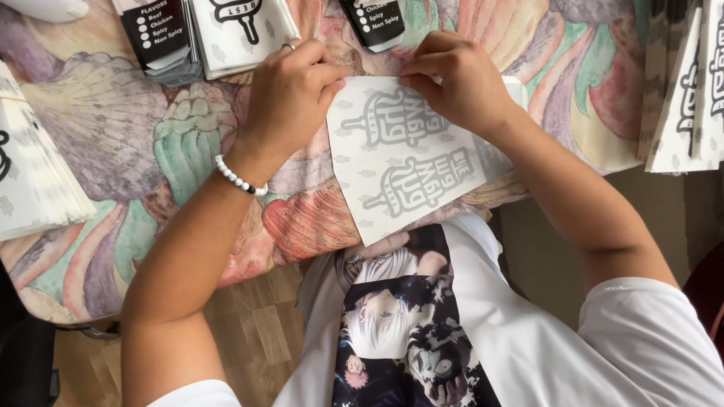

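Left hand is pinching the top left corner of the white printed paper sheet, fingers curled shut on its edge, thumb tucked under. A white bead bracelet is sitting on that wrist, a ring on one finger. Far left of this grip a stack of white paper sleeves is lying on the desk, which is wearing a pastel shell-pattern cloth. Above the grip, small stacks of black-and-white printed sleeves are lying. The sheet is lying flat between both grips, lower corner hanging over the desk edge toward the person's lap. Right hand is pressing down on the sheet's top edge, fingers closed on it. Right of that grip, more white sleeves are leaning.
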